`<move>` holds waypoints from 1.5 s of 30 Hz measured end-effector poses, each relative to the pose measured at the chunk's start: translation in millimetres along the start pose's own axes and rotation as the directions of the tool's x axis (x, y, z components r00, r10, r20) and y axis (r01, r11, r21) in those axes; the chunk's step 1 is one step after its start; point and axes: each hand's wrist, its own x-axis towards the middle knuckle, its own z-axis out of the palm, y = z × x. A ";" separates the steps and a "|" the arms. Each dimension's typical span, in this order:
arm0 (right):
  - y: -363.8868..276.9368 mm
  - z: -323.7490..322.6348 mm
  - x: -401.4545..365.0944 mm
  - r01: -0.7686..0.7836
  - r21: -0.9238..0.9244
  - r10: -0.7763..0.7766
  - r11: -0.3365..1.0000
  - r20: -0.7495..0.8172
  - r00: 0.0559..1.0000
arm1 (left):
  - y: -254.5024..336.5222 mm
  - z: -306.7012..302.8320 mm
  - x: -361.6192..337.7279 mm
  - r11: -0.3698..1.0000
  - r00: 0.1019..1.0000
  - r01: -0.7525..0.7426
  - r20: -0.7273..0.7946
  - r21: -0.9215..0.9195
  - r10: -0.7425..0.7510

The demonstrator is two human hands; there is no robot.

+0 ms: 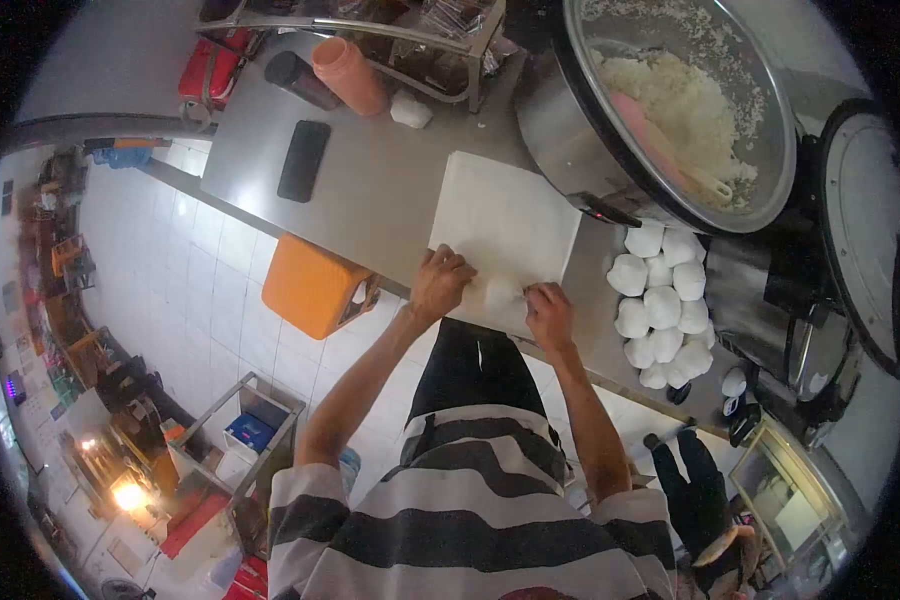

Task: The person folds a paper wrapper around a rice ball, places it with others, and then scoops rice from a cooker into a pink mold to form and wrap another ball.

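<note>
A stack of white paper sheets lies on the steel counter in front of me. On its near edge rests a small pale lump, between my two hands. My left hand is closed at the left part of the near edge, fingers bent down onto the sheet. My right hand pinches at the right side of the lump; what lies between its fingertips is too small to make out. Several white wrapped bundles are piled to the right of the paper.
A large cooker of rice stands behind, at the right, its lid beside it. A phone, a pink bottle and a dark cup sit at the left. An orange stool stands below the counter. Another person is at lower right.
</note>
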 end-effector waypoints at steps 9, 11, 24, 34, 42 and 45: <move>-32.9 -36.7 -6.8 0.125 -0.020 -0.125 0.992 -0.036 0.991 | -4.6 -17.8 -26.1 0.963 0.965 -0.256 -0.028 0.086 0.259; -24.8 -31.1 -10.6 0.118 0.008 -0.118 0.993 -0.008 0.993 | -7.0 -19.9 -26.7 0.963 0.964 -0.264 -0.003 0.058 0.265; -18.7 -41.2 16.9 0.029 0.156 -0.047 0.987 0.110 0.993 | -4.6 -8.3 14.3 0.979 0.998 0.056 -0.011 -0.198 -0.059; -7.3 -17.9 56.1 -0.237 0.162 0.195 0.958 0.237 0.952 | 4.3 -3.6 30.4 0.980 0.991 0.123 0.070 -0.155 -0.113; -17.7 -32.6 63.2 -0.150 0.177 0.137 0.973 0.086 0.987 | 6.8 10.9 30.4 0.988 0.998 0.048 0.052 -0.145 -0.040; -24.2 -85.8 69.8 -0.286 0.531 0.066 0.798 0.395 0.916 | 11.3 -23.9 19.3 0.801 0.976 0.125 0.216 -0.586 0.005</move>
